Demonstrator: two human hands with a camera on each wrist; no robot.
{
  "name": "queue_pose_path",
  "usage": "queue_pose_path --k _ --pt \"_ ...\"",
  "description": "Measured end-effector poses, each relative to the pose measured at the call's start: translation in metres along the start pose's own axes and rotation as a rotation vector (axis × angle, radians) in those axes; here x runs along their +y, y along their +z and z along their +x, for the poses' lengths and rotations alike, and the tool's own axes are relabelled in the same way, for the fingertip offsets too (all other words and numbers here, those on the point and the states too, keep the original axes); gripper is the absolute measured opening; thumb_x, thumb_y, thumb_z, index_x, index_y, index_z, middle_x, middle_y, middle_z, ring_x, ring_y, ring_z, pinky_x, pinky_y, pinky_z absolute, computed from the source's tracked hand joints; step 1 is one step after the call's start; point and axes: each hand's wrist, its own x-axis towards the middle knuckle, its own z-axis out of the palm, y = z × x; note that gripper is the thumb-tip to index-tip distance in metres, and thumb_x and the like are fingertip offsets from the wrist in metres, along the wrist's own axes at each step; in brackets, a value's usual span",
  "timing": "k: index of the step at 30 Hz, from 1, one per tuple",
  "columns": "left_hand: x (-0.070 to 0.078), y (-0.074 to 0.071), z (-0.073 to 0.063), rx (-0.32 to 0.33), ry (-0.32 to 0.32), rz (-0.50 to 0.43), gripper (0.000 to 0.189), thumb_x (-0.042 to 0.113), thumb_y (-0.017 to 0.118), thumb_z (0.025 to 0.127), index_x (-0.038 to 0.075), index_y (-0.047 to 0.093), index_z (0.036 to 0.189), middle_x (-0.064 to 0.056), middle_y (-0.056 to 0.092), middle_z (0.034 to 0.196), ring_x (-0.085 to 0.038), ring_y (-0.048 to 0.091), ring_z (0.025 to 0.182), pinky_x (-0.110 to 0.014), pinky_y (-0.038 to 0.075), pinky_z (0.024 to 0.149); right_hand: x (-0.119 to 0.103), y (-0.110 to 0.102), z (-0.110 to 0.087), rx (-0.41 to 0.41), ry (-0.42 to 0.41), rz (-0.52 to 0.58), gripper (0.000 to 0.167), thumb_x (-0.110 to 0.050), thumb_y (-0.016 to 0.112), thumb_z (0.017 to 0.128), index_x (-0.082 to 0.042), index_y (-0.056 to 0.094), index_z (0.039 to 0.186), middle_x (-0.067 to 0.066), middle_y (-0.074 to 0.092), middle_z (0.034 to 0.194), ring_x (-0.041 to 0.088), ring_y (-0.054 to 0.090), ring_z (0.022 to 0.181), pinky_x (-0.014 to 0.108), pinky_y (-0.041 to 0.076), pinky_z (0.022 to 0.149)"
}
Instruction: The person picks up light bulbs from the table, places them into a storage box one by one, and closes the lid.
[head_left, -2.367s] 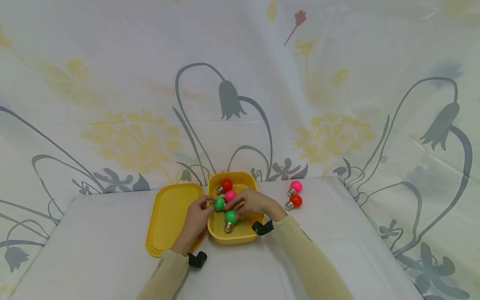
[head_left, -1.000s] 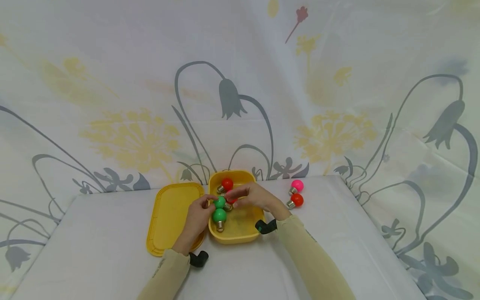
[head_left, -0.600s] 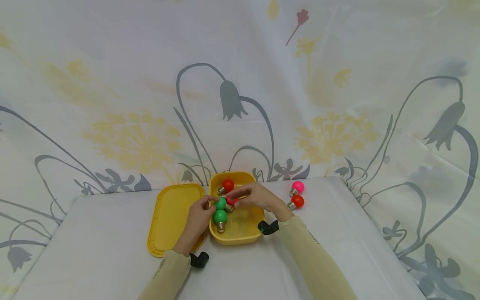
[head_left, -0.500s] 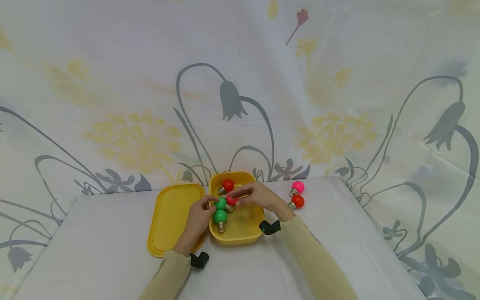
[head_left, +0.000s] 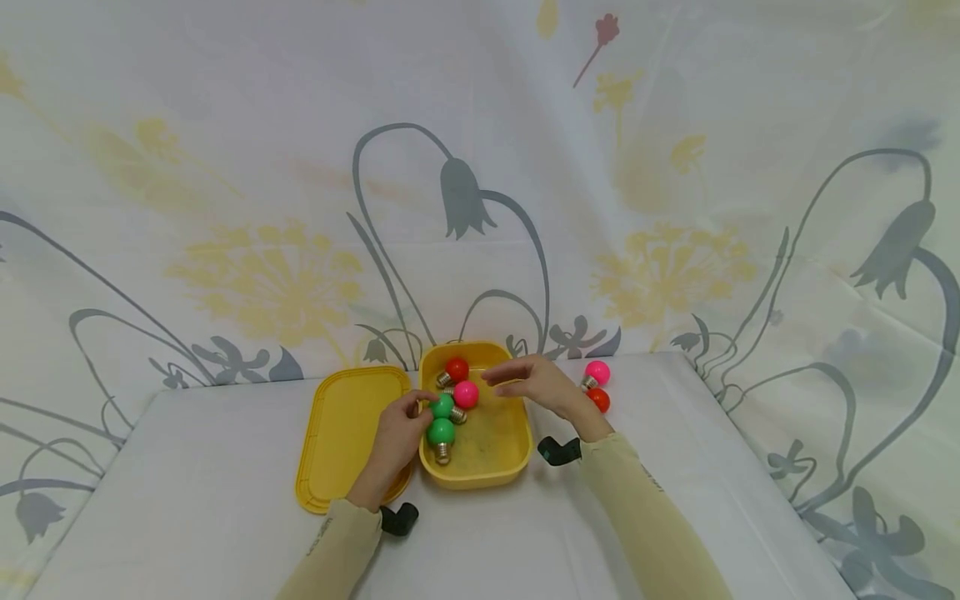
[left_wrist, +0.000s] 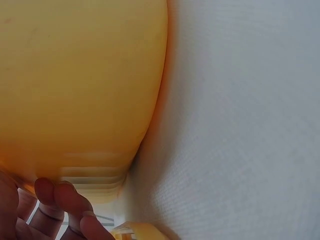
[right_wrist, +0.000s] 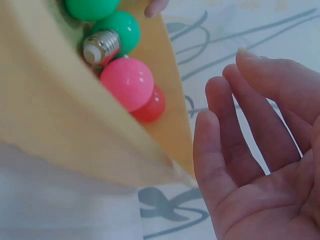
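My left hand (head_left: pixel 400 429) grips the left rim of a yellow plastic box (head_left: pixel 487 481), its fingers against the outer wall in the left wrist view. Beside its fingertips inside the box lies a green light bulb (head_left: pixel 441 406), with a second green bulb (head_left: pixel 441 432) nearer me. A pink bulb (head_left: pixel 466 394) touches the first green one. Behind it rests a red bulb (head_left: pixel 457 369). Over the box's right rim, my right hand (head_left: pixel 543 387) holds nothing. Its fingers are loosely bent and apart from the bulbs, as the right wrist view (right_wrist: pixel 265 145) shows.
A flat yellow lid (head_left: pixel 348 437) lies left of the box, partly under my left forearm. Right of the box, a pink bulb (head_left: pixel 597 372) and a red bulb (head_left: pixel 598 399) lie on the white cloth, partly behind my right hand. A flowered cloth hangs behind.
The nearer green bulb has shifted left beside the other. My right hand has let go of the pink bulb in the box and drawn right. My left hand stays put.
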Motion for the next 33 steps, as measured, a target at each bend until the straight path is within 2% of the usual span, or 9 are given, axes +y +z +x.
queue_pose_path --k 9,17,23,29,33 --pt "-0.001 0.0 0.001 0.003 -0.013 0.013 0.021 0.003 0.06 0.087 0.008 0.072 0.103 -0.002 0.039 0.071 -0.019 0.04 0.072 -0.029 0.029 0.063 0.007 -0.019 -0.015 0.109 0.04 0.015 0.032 -0.011 0.071 0.09 -0.007 0.071 0.122 0.018 0.066 0.123 0.025 0.063 0.113 0.037 0.05 0.096" --pt "0.0 0.0 0.001 0.002 -0.018 0.016 0.021 0.003 0.061 0.087 0.009 0.072 0.103 -0.002 0.039 0.072 -0.02 0.04 0.074 -0.03 0.03 0.064 0.022 -0.039 -0.03 0.147 0.058 0.048 0.035 -0.006 0.071 0.09 -0.002 0.068 0.125 0.02 0.064 0.125 0.031 0.061 0.117 0.035 0.049 0.096" --pt "0.0 0.001 0.001 -0.004 -0.025 0.009 0.023 0.002 0.06 0.087 0.009 0.072 0.105 -0.003 0.039 0.073 -0.02 0.04 0.074 -0.03 0.03 0.063 0.03 -0.054 -0.047 0.197 0.079 0.005 0.032 -0.011 0.07 0.091 -0.003 0.069 0.123 0.02 0.065 0.124 0.03 0.062 0.116 0.029 0.051 0.091" --pt "-0.001 0.002 0.002 0.001 -0.013 0.021 0.022 0.003 0.06 0.087 0.009 0.072 0.104 -0.002 0.04 0.073 -0.019 0.041 0.074 -0.03 0.03 0.064 0.04 -0.068 -0.063 0.237 0.092 0.014 0.034 -0.01 0.069 0.092 0.0 0.067 0.125 0.025 0.061 0.128 0.036 0.061 0.115 0.026 0.052 0.088" --pt "-0.003 0.002 0.002 0.006 -0.006 0.021 0.021 0.003 0.06 0.087 0.009 0.072 0.103 -0.002 0.04 0.072 -0.019 0.041 0.073 -0.029 0.03 0.064 0.045 -0.075 -0.074 0.272 0.109 -0.011 0.036 -0.014 0.07 0.092 0.0 0.067 0.125 0.024 0.063 0.126 0.029 0.065 0.111 0.023 0.051 0.087"
